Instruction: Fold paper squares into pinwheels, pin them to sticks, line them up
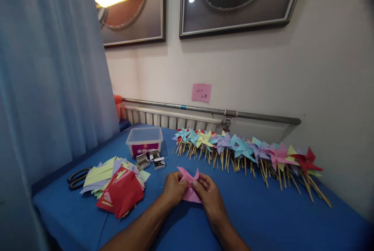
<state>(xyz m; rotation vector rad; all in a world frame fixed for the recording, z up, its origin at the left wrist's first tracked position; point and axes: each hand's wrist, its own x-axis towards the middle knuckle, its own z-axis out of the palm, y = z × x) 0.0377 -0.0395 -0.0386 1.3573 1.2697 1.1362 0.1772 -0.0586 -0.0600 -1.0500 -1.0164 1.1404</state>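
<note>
A pink paper pinwheel [191,195], partly folded with its points bent toward the middle, is held between both hands just above the blue cloth. My left hand [174,185] pinches its left side. My right hand [207,189] grips the right side, with the thumb pressed near the centre. Fingers hide parts of the paper. To the left lies a pile of cut paper sheets, with red sheets [121,194] on top and pale yellow sheets [101,174] behind. Small open boxes [159,163] stand beyond my left hand, one with small dark pieces in it.
Finished pinwheels on sticks [242,147] lie in a long row along the back right. A clear plastic tub [144,136] stands behind the small boxes. Black-handled scissors [78,179] lie at the left, partly under paper. A blue curtain [58,68] hangs left; a pipe [204,108] runs along the wall.
</note>
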